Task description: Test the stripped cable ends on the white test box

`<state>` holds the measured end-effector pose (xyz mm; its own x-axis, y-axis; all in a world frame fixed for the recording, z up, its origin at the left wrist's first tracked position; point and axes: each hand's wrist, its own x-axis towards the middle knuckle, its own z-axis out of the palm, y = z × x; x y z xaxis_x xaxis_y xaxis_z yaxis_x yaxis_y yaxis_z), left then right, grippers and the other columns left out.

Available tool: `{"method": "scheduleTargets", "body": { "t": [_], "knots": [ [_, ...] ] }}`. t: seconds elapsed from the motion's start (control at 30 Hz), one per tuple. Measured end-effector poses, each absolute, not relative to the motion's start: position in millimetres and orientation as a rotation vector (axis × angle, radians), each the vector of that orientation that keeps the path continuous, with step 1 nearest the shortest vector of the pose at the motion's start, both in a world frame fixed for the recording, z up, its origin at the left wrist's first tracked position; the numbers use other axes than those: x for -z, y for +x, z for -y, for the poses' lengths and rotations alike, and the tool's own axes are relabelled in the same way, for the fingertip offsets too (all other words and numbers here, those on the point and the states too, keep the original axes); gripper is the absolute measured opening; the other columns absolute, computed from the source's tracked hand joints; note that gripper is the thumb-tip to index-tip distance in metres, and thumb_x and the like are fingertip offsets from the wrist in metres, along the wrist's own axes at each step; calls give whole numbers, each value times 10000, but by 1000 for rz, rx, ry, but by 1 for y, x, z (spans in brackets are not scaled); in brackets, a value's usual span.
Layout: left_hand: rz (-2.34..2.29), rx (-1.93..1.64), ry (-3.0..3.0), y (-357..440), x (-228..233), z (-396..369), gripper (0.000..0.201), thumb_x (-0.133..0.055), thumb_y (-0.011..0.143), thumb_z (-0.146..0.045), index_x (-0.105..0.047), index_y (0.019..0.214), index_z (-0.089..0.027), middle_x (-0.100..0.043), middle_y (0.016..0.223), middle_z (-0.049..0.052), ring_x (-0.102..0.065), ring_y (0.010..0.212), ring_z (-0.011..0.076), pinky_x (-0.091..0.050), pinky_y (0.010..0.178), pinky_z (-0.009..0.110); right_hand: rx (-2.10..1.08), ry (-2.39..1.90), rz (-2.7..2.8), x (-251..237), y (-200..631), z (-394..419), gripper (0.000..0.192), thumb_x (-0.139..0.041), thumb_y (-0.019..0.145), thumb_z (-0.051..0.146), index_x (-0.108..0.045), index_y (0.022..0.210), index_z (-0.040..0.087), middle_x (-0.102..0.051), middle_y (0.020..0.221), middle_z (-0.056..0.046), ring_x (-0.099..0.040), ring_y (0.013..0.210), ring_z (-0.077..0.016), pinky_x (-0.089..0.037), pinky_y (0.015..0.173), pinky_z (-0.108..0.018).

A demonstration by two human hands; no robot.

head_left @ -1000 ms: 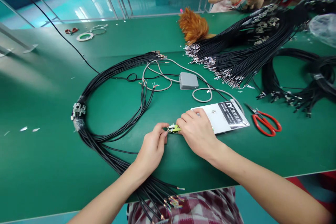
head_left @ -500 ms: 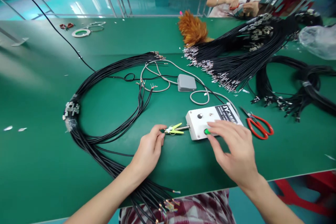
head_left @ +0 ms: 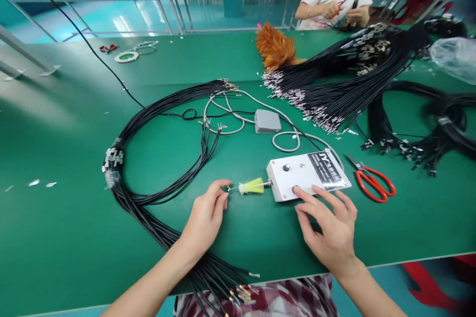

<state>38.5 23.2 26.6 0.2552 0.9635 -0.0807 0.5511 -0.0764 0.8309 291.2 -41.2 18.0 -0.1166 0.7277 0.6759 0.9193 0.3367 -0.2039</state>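
Observation:
My left hand (head_left: 208, 210) is closed, thumb and fingertips pinching the end of a wire (head_left: 231, 188). Facing those fingertips is a yellow-green clip (head_left: 253, 186), blurred, on a metal shaft from the side of a white control box (head_left: 277, 181) with a knob and switch. A small gap lies between fingers and clip; whether the wire touches the clip I cannot tell. My right hand (head_left: 329, 223) has its fingers apart, index fingertip on the box's front button. A bundle of black cables (head_left: 128, 208) curves left of my left arm, with stripped ends near my lap.
Red-handled scissors (head_left: 374, 185) lie right of the box. A grey pedal (head_left: 267, 121) with its cord sits behind. Heaped black cables (head_left: 334, 79), an orange duster (head_left: 275, 47) and a tape roll (head_left: 127, 56) lie farther back. Across the table, a person holds red-handled cutters (head_left: 339, 8).
The clip has gone from sharp, separate jaws to a blur. My left fingers have drawn slightly left, away from it. My right index finger has come down over the green button, and my thumb has lowered.

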Motion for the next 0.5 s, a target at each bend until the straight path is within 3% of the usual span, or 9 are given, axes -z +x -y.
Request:
{"method": "scheduleTargets", "body": {
  "t": [0.1, 0.27, 0.4, 0.5],
  "knots": [
    [-1332, -764, 1512, 29, -31, -30, 276, -459, 915, -311, -502, 1152, -178, -577, 642, -45, -517, 500, 140, -412, 517, 250, 281, -1388, 1876, -19, 286, 51, 188, -654, 858, 78, -615, 984, 211, -747, 1058, -79, -583, 1130, -278, -378, 1010, -510],
    [-1393, -997, 1382, 7, -60, -80, 171, -740, 699, -257, -593, 714, -170, -635, 627, -14, -589, 602, 135, -458, 579, 226, 43, -1255, 1936, -11, 274, 73, 250, -589, 858, 19, -618, 1044, 183, -672, 1131, -106, -557, 1168, -253, -422, 990, -446],
    [-1507, -1293, 1210, -10, -75, -140, 149, -583, 828, -212, -493, 709, -202, -416, 502, -97, -451, 421, 85, -409, 471, 203, -228, -1192, 2046, -10, 265, 83, 243, -551, 868, 28, -597, 1070, 154, -660, 1081, -106, -578, 1085, -220, -477, 917, -375],
    [-1551, -1316, 1151, -15, -65, -170, 130, -516, 863, -161, -441, 771, -213, -492, 556, -68, -582, 518, 127, -507, 580, 271, -436, -1172, 2152, -16, 255, 86, 173, -558, 866, 107, -601, 1019, 174, -646, 977, -78, -594, 939, -207, -504, 813, -357]
  ]
}}
